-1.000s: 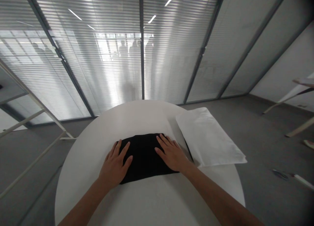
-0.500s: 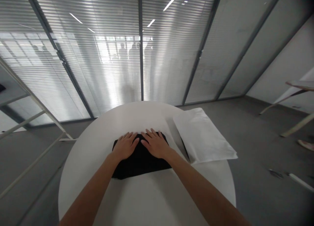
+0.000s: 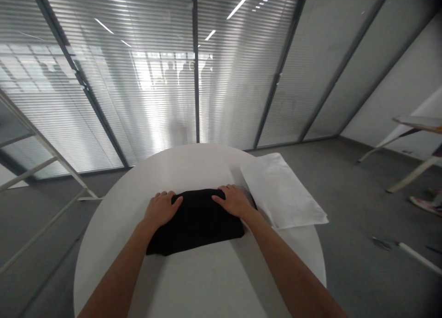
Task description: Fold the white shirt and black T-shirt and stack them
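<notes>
A black folded cloth (image 3: 198,223) lies flat on the round white table (image 3: 193,281) in front of me. At its far left corner is my left hand (image 3: 161,209), thumb on top and fingers curled over the edge. My right hand (image 3: 236,200) holds the far right corner the same way, thumb pointing inward. The fingers' undersides are hidden, as is whatever lies beneath the cloth. To the right of my right hand rests a flat white bag or sheet (image 3: 281,191), partly over the table's edge, with a dark strip showing at its left side.
A glass wall with blinds (image 3: 159,101) stands behind the table. On the left is a white metal frame (image 3: 51,150). To the right are another table (image 3: 419,123), a person's shoe (image 3: 424,204) and a white rod (image 3: 417,257) on the floor.
My hands have moved apart from the middle of the cloth to its far corners. Flat, spread fingers have curled over the edge, and the cloth looks wider and smoother.
</notes>
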{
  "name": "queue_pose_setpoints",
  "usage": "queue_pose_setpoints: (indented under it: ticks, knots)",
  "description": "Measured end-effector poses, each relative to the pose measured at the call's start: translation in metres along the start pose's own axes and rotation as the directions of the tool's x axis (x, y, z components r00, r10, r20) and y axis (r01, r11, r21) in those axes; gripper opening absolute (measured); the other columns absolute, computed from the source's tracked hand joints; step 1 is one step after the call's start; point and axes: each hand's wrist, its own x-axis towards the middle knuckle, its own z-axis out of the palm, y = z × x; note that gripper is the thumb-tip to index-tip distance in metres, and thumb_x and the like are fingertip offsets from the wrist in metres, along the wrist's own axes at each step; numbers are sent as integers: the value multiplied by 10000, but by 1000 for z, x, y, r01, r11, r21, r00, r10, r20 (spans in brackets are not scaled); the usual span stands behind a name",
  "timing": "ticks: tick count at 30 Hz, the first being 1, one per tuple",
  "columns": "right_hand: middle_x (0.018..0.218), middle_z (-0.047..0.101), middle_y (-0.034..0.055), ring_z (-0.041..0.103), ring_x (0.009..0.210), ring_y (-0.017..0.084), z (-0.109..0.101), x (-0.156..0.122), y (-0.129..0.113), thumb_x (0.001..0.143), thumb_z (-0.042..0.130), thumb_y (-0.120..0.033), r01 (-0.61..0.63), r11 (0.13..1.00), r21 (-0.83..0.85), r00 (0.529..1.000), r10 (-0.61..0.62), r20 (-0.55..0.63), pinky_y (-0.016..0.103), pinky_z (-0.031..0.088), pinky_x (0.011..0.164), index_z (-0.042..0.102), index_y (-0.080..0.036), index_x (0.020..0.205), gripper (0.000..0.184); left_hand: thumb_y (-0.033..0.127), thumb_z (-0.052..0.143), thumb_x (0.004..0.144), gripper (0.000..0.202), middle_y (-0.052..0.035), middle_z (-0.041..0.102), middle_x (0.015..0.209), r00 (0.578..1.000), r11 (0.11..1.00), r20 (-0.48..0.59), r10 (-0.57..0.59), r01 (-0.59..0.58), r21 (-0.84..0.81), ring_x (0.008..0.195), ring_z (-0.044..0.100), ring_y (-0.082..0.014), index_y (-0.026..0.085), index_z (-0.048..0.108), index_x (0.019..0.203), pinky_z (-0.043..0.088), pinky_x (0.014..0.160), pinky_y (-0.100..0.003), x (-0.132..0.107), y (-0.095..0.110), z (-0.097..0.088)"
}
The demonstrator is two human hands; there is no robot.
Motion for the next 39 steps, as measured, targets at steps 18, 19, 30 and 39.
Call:
queue_pose_setpoints:
  ticks: [18, 19, 30, 39]
  knots:
    - [1130, 695, 67, 662, 1031, 230, -22, -16, 11, 757, 714, -355, -370, 197, 908, 922, -42, 385, 391, 516, 927, 601, -219, 1148, 429, 519, 647, 763, 595, -66, 681, 1079, 929, 506, 356, 99, 261, -822, 961, 648, -261, 216, 565, 1268, 506, 798, -362, -14, -54, -35]
    - [1138, 693, 64, 661, 1036, 230, -25, -17, 12, 765, 709, -360, -352, 247, 903, 927, -41, 373, 397, 517, 928, 589, -225, 1182, 455, 512, 662, 754, 601, -69, 678, 1109, 930, 510, 350, 109, 250, -823, 1000, 642, -268, 219, 571, 1271, 504, 835, -371, -15, -54, -37]
    - [1098, 706, 55, 665, 998, 227, -26, -20, 1, 663, 790, -299, -320, 127, 939, 940, -81, 331, 378, 518, 928, 633, -203, 1117, 491, 544, 688, 745, 640, -71, 693, 1046, 989, 385, 140, -52, 149, -911, 890, 663, -243, 197, 561, 1268, 532, 773, -365, -7, -47, -20]
    - [957, 740, 50, 698, 879, 214, -78, -10, -43, 676, 757, -194, -232, -2, 973, 961, 154, 230, 372, 550, 873, 649, -199, 1025, 365, 326, 427, 895, 365, -107, 638, 1211, 965, 975, -174, -196, 172, -143, 1150, 545, -300, 238, 637, 1180, 425, 969, -447, 4, -67, 10]
